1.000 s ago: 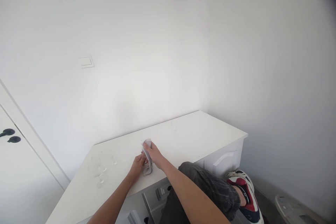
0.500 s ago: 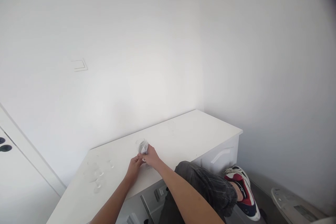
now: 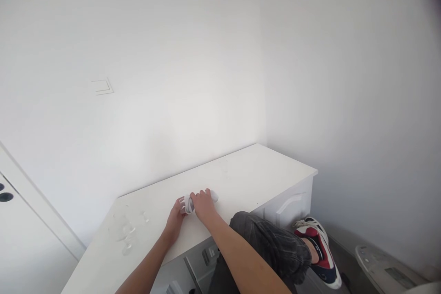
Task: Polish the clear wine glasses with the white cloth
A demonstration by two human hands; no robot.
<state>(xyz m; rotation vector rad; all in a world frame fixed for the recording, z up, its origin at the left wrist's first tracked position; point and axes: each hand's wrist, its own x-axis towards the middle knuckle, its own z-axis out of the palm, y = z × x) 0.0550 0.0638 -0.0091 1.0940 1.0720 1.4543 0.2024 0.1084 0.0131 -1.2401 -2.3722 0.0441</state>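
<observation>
We see our left hand (image 3: 174, 220) curled around a clear glass (image 3: 182, 205), its thumb and fingers bent close against the side, while our right hand (image 3: 204, 206), knuckles up, bunches a pale grey cloth (image 3: 188, 203) against the same glass. Some of the cloth pokes out beyond our right fingers. We have the glass just above the near part of the white worktop (image 3: 268, 165), between our two hands; whether it touches the surface we cannot tell. Half a second ago its rim stood up above our fingers, with the cloth at the bowl; now it is tipped over sideways, and our hands sit farther apart, the left around one end and the right over the other. The stemmed glasses (image 3: 127, 230) to our left stay where they were.
</observation>
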